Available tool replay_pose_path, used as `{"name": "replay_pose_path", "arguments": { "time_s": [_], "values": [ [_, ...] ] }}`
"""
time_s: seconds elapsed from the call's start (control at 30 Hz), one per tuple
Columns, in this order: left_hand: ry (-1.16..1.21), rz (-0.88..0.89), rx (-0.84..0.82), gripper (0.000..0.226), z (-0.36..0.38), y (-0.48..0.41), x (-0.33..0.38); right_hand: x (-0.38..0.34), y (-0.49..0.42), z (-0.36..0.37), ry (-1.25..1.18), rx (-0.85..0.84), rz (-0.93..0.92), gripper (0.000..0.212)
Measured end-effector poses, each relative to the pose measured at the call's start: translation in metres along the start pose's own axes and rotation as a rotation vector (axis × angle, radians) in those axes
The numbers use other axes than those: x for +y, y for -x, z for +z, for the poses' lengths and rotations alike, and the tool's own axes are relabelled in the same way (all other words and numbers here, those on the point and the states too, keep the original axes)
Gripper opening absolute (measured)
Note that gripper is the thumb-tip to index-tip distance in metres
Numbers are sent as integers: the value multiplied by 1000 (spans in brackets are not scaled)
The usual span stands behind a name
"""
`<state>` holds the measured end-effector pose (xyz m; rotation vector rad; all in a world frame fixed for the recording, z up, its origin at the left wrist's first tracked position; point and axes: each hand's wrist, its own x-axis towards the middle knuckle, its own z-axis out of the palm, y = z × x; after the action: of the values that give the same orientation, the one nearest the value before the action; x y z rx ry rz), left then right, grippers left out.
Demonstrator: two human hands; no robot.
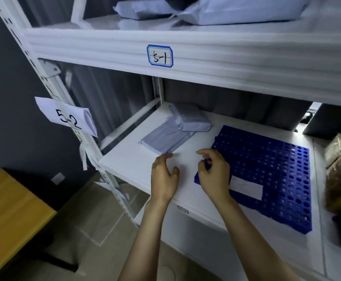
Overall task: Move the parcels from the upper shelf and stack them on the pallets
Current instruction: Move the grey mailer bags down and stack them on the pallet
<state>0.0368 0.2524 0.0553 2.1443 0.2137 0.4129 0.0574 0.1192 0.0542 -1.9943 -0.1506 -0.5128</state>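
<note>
White shelf (137,159) holds grey parcels (188,121) beside a blue pallet (267,159).

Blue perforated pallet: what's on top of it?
On the pallet, only a white label near its front edge. The right hand covers the front-left corner, so that patch is hidden.

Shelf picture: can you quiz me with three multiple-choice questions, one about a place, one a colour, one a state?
1. Where is the pallet? A on the floor; B on the lower shelf, right of the grey parcels; C on the top shelf.
2. Its colour? A red; B green; C blue.
3. What lies on it? A stacked parcels; B only a white label; C a box.
Answers: B, it lies flat beside two parcels; C, it is plainly blue; B, no parcel is on it yet.
</note>
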Motion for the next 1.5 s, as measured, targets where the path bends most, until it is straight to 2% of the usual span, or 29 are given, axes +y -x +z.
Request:
{"name": "replay_pose_path", "arguments": {
  "time_s": [0.27, 0.43, 0.53, 0.73, 0.9, 1.07, 1.33, 1.5],
  "values": [
    [-198, -9, -50, 55, 21, -85, -14, 14, -15, 12, 6, -95, 97, 25],
    [-363, 178, -106, 70, 51, -146, -6, 10, -26, 23, -14, -4, 179, 26],
    [-483, 282, -208, 74, 67, -172, 3, 6, -30, 28, -23, 68, 203, 26],
    [-705, 370, -377, 85, 97, -195, 4, 1, -34, 33, 14, 144, 263, 27],
    [-741, 368, -407, 75, 105, -201, -11, 4, -33, 32, 59, 180, 279, 29],
    [-785, 433, -301, 45, 104, -209, -28, 4, -34, 31, 84, 193, 315, 30],
    [-853, 476, -281, 45, 101, -220, -33, 0, -32, 36, 75, 190, 315, 28],
    [-699, 492, -291, 46, 95, -229, -22, -1, -27, 34, 82, 205, 315, 28]
  ]
}}
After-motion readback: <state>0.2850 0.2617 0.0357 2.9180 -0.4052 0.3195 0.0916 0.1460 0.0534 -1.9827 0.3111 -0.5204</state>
